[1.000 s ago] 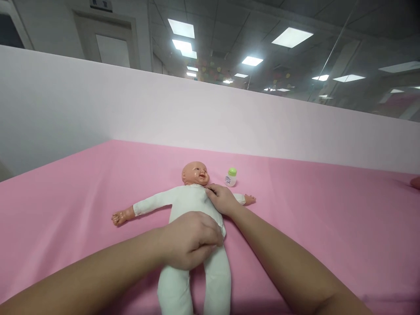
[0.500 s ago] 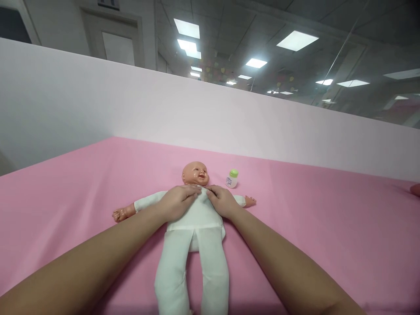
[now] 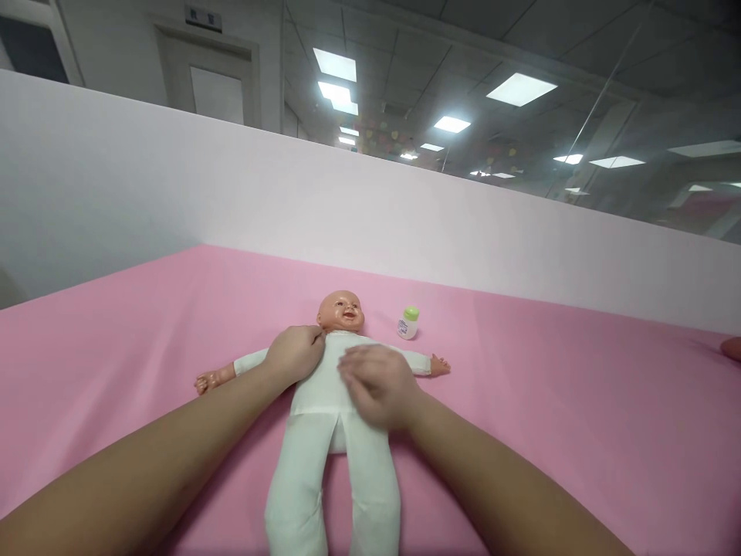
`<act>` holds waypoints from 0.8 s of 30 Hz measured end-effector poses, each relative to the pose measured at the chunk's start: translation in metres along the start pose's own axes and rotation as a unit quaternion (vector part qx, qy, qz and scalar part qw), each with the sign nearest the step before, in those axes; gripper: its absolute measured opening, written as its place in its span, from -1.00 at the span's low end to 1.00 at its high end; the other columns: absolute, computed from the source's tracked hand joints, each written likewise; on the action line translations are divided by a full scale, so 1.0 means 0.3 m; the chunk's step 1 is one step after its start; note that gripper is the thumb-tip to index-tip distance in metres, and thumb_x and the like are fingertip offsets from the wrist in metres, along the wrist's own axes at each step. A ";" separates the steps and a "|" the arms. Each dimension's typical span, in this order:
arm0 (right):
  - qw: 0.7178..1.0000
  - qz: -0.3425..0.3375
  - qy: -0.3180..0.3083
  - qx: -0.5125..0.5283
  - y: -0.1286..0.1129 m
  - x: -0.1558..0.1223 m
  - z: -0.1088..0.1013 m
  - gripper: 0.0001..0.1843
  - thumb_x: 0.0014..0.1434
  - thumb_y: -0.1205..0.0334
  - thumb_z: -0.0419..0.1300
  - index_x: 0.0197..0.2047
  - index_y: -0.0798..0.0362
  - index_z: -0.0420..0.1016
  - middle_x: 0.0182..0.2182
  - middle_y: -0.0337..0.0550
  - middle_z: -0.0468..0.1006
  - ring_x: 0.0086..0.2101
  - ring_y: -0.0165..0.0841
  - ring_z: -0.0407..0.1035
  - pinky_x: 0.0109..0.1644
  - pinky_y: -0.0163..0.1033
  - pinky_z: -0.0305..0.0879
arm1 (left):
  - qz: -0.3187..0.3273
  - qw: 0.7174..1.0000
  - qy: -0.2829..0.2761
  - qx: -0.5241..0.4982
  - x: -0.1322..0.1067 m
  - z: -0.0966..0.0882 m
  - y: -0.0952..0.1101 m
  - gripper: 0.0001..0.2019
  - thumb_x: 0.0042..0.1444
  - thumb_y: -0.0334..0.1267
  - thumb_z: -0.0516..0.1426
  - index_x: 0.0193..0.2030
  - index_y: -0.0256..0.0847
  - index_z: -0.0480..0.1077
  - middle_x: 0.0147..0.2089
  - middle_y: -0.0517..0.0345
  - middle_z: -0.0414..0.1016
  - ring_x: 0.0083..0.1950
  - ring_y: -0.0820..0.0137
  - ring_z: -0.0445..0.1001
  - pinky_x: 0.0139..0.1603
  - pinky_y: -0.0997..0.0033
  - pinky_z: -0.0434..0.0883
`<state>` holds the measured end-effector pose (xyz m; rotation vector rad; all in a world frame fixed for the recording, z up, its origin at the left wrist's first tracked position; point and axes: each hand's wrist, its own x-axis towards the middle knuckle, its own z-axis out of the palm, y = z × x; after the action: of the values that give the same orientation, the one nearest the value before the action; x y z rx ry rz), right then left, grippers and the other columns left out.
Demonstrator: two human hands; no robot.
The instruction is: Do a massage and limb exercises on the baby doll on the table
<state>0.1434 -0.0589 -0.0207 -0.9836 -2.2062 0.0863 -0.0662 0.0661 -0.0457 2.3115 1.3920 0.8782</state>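
A bald baby doll (image 3: 336, 386) in a white cloth body lies on its back, face up, arms spread to both sides. At the doll's shoulder on the left of the view, beside its neck, my left hand (image 3: 296, 351) is closed, with its fingers curled in against the shoulder. Over the doll's chest and belly, my right hand (image 3: 379, 382) has its fingers stretched out and slightly blurred; whether it touches the cloth I cannot tell. A small clear bottle (image 3: 408, 323) with a green cap stands to the right of the doll's head.
Pink cloth (image 3: 549, 401) covers the surface under the doll. A white padded wall (image 3: 370, 208) runs along the back and left. At the far right edge a reddish object (image 3: 731, 348) is partly in view. Beyond the wall are a door (image 3: 217, 93) and ceiling lights.
My right hand has moved from the doll's upper chest down toward its belly. My left hand has shifted left to the shoulder, its fingers more curled. The view has tilted slightly up.
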 end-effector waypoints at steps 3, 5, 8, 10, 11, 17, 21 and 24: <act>0.982 -0.126 -0.113 0.080 -0.103 -0.013 0.037 -0.71 0.42 0.15 0.16 -0.02 -0.04 0.73 -0.02 -0.13 0.81 0.09 -0.31 0.69 0.32 -0.20 0.54 | -0.011 0.999 -0.033 0.028 0.003 -0.005 0.002 -0.59 0.44 -0.06 -0.01 -0.38 -0.05 0.51 -0.25 -0.08 0.70 -0.24 0.03 0.57 -0.27 0.22 0.18; 0.976 -0.124 -0.155 0.092 -0.134 -0.015 0.051 -0.69 0.45 0.14 0.14 0.02 -0.03 0.73 0.03 -0.12 0.80 0.13 -0.32 0.67 0.35 -0.22 0.52 | -0.015 0.999 -0.033 0.026 0.000 -0.008 0.007 -0.58 0.44 -0.06 -0.01 -0.39 -0.05 0.52 -0.26 -0.06 0.69 -0.27 0.05 0.56 -0.26 0.23 0.19; 0.985 -0.043 -0.157 0.064 -0.107 -0.006 0.040 -0.66 0.48 0.13 0.16 0.11 -0.03 0.73 0.15 -0.08 0.75 0.29 -0.23 0.57 0.54 -0.01 0.33 | -0.019 0.999 -0.035 0.013 -0.004 -0.008 0.009 -0.60 0.42 -0.06 0.02 -0.39 -0.04 0.53 -0.28 -0.02 0.70 -0.29 0.08 0.55 -0.27 0.24 0.21; 0.988 0.023 -0.148 0.037 -0.056 0.004 0.020 -0.64 0.50 0.12 0.16 0.19 -0.07 0.72 0.27 -0.08 0.68 0.41 -0.14 0.44 0.62 0.22 0.15 | -0.022 0.999 -0.036 0.005 -0.003 -0.005 0.006 -0.62 0.41 -0.07 0.04 -0.39 -0.04 0.54 -0.27 -0.01 0.71 -0.28 0.08 0.56 -0.27 0.25 0.22; 0.988 0.049 -0.146 0.027 -0.027 0.009 0.011 -0.61 0.52 0.11 0.14 0.25 -0.09 0.69 0.33 -0.07 0.62 0.45 -0.11 0.38 0.63 0.29 0.10 | -0.023 0.999 -0.036 0.002 -0.002 -0.003 0.005 -0.63 0.40 -0.06 0.05 -0.39 -0.04 0.54 -0.26 -0.01 0.71 -0.27 0.08 0.57 -0.27 0.25 0.23; 0.982 0.180 -0.042 -0.037 0.123 0.017 -0.003 -0.50 0.49 -0.03 0.19 0.35 -0.01 0.62 0.34 0.02 0.60 0.39 -0.08 0.40 0.56 0.13 0.24 | -0.022 0.999 -0.039 0.009 0.004 0.004 0.008 -0.64 0.38 -0.05 0.06 -0.36 -0.05 0.56 -0.23 -0.05 0.73 -0.20 0.03 0.61 -0.25 0.23 0.26; 0.940 0.328 -0.040 -0.088 0.189 0.014 -0.022 -0.49 0.53 -0.13 0.11 0.21 0.04 0.66 0.12 0.10 0.71 0.11 -0.07 0.58 0.25 0.01 0.41 | -0.026 0.999 -0.023 0.025 0.001 -0.004 0.021 -0.62 0.38 -0.08 0.03 -0.38 -0.07 0.57 -0.26 -0.08 0.71 -0.21 0.00 0.61 -0.23 0.17 0.32; 0.918 0.377 -0.073 -0.096 0.218 0.013 -0.035 -0.41 0.55 -0.24 0.01 0.06 0.04 0.68 -0.01 0.10 0.74 -0.03 -0.09 0.60 0.05 -0.07 0.39 | 0.029 0.998 0.032 -0.052 -0.023 -0.024 0.058 -0.69 0.31 -0.08 0.10 -0.22 -0.05 0.69 -0.10 -0.03 0.76 -0.02 -0.04 0.68 -0.01 0.10 0.48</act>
<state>0.1893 -0.0123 -0.0320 -1.9511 -1.8571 0.3051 -0.0612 0.0512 -0.0333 2.2750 1.2780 1.0259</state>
